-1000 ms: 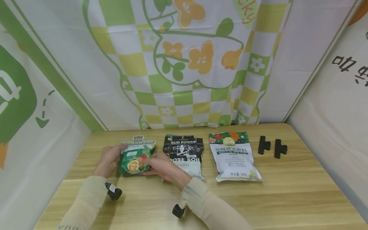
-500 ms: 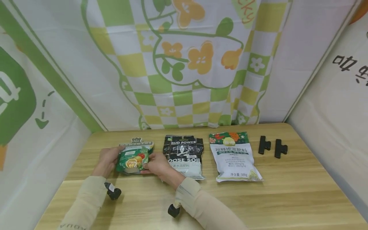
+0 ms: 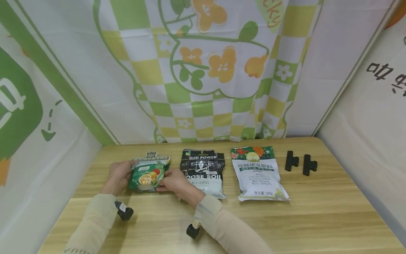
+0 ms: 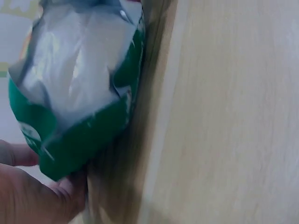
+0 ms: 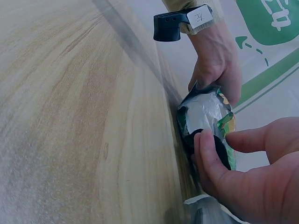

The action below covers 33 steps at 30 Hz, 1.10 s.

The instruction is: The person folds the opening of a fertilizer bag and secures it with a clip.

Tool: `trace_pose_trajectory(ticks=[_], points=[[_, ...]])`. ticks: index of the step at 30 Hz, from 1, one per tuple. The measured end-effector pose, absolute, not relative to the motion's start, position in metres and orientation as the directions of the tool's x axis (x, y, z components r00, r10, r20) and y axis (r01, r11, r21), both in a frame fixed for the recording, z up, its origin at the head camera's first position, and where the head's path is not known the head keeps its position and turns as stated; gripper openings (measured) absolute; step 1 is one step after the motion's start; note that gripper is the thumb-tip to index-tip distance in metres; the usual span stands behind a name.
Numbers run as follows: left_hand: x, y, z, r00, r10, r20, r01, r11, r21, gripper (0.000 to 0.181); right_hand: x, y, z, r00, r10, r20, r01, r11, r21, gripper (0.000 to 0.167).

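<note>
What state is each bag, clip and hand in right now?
Green bag: held at both sides, printed face showing
Left hand: gripping green bag's left side
Right hand: pinching green bag's right side
Black-and-white bag: lying face up, partly hidden by right hand
White bag: lying face up, untouched
Left clip: lying loose
Right clip: lying loose

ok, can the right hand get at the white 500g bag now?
Probably not yet: the right hand pinches the green bag. Nothing covers the white bag, so letting go should free the way.
</note>
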<state>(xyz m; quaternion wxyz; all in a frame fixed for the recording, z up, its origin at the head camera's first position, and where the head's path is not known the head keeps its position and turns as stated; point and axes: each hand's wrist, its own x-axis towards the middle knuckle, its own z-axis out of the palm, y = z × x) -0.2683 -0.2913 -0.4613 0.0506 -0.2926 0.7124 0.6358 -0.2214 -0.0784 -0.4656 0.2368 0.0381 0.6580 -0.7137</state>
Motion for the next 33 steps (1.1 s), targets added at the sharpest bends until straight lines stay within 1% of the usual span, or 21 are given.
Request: trace_pose_trajectory(ticks=[2,4,5,9,12,14,17,21,24,27,29,33], points=[[-0.268,-0.289,-0.459,-0.837,-0.335,-0.433,-0.459,-0.004,0.889,0.06,-0.22,-0.076,-0.463,-0.882,-0.285,-0.374,0.388,0.01,-0.922,0.045],[-0.267,-0.285,-0.455,-0.848,-0.329,-0.417,-0.441,0.0,0.898,0.057,-0.219,-0.074,-0.46,-0.88,-0.287,-0.379,0.378,0.061,-0.924,0.039],[-0.266,-0.284,-0.453,-0.854,-0.332,-0.401,-0.432,0.022,0.902,0.055,-0.218,-0.072,-0.458,-0.878,-0.294,-0.378,0.373,0.077,-0.925,0.036],[-0.261,-0.278,-0.439,-0.881,-0.316,-0.351,-0.404,0.119,0.907,0.063,-0.215,-0.06,-0.449,-0.871,-0.345,-0.351,0.321,0.143,-0.936,0.03],[-0.257,-0.273,-0.43,-0.896,-0.309,-0.319,-0.381,0.167,0.909,0.071,-0.214,-0.045,-0.445,-0.859,-0.397,-0.323,0.277,0.17,-0.946,0.037],[-0.254,-0.267,-0.425,-0.902,-0.308,-0.303,-0.369,0.182,0.911,0.073,-0.212,-0.034,-0.443,-0.853,-0.422,-0.307,0.254,0.179,-0.951,0.043],[-0.247,-0.255,-0.417,-0.913,-0.284,-0.293,-0.358,0.214,0.909,0.076,-0.207,-0.015,-0.441,-0.848,-0.445,-0.287,0.231,0.176,-0.957,0.048],[-0.237,-0.24,-0.406,-0.944,-0.184,-0.274,-0.315,0.255,0.914,0.072,-0.199,0.011,-0.436,-0.857,-0.449,-0.253,0.189,0.183,-0.965,0.044],[-0.231,-0.232,-0.4,-0.963,-0.068,-0.261,-0.27,0.259,0.927,0.069,-0.194,0.031,-0.432,-0.87,-0.436,-0.231,0.149,0.214,-0.965,0.039],[-0.228,-0.224,-0.396,-0.962,0.037,-0.269,-0.254,0.225,0.941,0.072,-0.191,0.047,-0.428,-0.886,-0.415,-0.207,0.112,0.242,-0.964,0.035],[-0.226,-0.219,-0.395,-0.957,0.088,-0.277,-0.251,0.225,0.941,0.074,-0.191,0.056,-0.426,-0.896,-0.405,-0.184,0.085,0.25,-0.964,0.035],[-0.222,-0.21,-0.402,-0.947,0.169,-0.272,-0.225,0.256,0.94,0.069,-0.191,0.071,-0.422,-0.903,-0.396,-0.167,0.068,0.252,-0.965,0.037]])
